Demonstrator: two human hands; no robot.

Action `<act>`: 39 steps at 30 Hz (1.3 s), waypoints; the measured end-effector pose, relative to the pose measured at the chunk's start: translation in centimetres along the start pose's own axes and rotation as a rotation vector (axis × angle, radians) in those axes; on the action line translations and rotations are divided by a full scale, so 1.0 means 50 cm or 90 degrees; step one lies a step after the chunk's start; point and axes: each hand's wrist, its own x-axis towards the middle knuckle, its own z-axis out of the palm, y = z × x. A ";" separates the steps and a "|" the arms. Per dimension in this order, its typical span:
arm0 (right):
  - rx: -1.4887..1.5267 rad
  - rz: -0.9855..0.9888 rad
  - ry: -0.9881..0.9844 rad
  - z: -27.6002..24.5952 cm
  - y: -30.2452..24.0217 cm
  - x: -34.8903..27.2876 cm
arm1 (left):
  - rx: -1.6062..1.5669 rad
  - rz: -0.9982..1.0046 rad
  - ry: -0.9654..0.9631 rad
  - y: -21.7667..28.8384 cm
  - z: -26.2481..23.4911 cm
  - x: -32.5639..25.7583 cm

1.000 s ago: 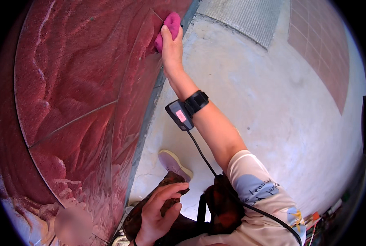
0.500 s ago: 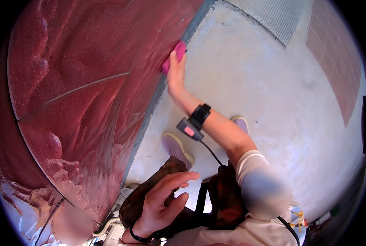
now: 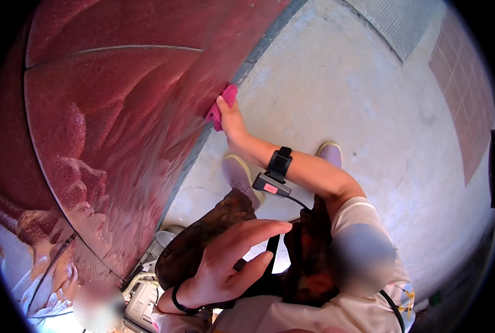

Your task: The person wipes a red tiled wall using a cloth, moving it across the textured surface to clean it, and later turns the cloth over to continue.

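My right hand (image 3: 232, 121) presses a folded pink cloth (image 3: 223, 107) against the lower part of a glossy dark red wall panel (image 3: 120, 105), just above the grey strip at its foot. The fingers are partly hidden behind the cloth, and the thumb side shows. My left hand (image 3: 228, 266) hovers in front of my body with nothing in it. Its fingers are gently curved, and the thumb stands apart from them. A black band with a small box-shaped device (image 3: 272, 184) is strapped to my right forearm, with a cable running from it.
Pale concrete floor (image 3: 358, 94) spreads to the right of the wall, under my shoes. A ridged grey mat or ramp (image 3: 405, 28) lies at the far right, beside reddish tiles (image 3: 463, 83). Whitish equipment (image 3: 143, 302) stands at the wall's near end, close to my left arm.
The right hand has slid the pink cloth along the wall's lower edge toward me. The view has shifted somewhat. My left hand stays raised in much the same pose.
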 end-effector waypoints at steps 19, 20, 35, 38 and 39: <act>-0.207 0.003 -0.725 -0.087 -0.324 -0.236 | -0.098 -0.022 0.367 -0.119 -0.054 0.041; -0.243 -0.046 -0.701 -0.089 -0.326 -0.236 | -0.140 -0.034 0.407 -0.125 -0.055 0.046; -0.083 -0.135 -0.640 -0.128 -0.268 -0.221 | 0.150 -0.030 0.329 -0.103 -0.016 0.050; -0.017 -0.056 -0.631 -0.132 -0.270 -0.206 | 0.246 -0.017 0.215 -0.067 -0.003 0.055; -0.023 -0.063 -0.623 -0.150 -0.266 -0.195 | 0.275 0.021 0.192 -0.061 0.000 0.057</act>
